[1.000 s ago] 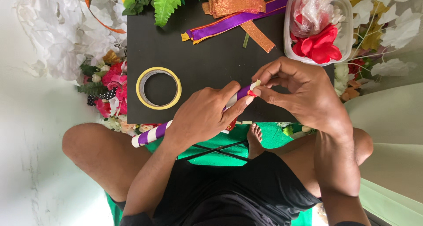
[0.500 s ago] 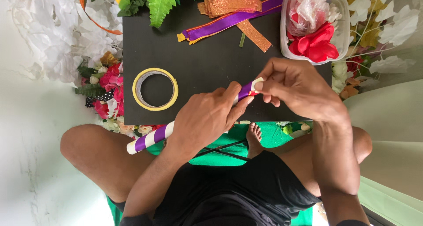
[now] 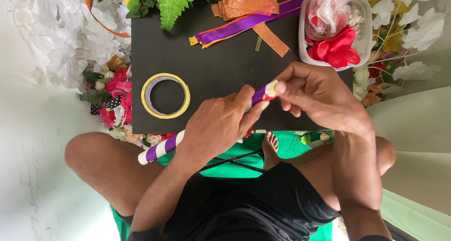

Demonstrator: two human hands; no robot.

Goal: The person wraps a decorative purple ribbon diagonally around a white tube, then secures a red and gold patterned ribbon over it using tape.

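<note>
My left hand (image 3: pixel 221 126) grips the middle of a stick wrapped in white and purple stripes (image 3: pixel 162 147). The stick slants from my left knee up to the right, over the black board (image 3: pixel 211 67). At the stick's upper end, my right hand (image 3: pixel 319 97) pinches the tip, where purple ribbon and a bit of red show between thumb and fingers. A yellow-edged roll of tape (image 3: pixel 165 95) lies flat on the board, left of my left hand.
Purple and orange glitter ribbons (image 3: pixel 249 18) lie at the board's far edge, beside green fern leaves (image 3: pixel 171 3). A clear plastic tub (image 3: pixel 334 32) holds red petals and a bag at the right. Artificial flowers (image 3: pixel 112 95) line the left side. My crossed legs rest on green cloth (image 3: pixel 235 156).
Both hands keep their hold on the striped stick. The view has shifted slightly; the fingers of my right hand have adjusted at the tip.
</note>
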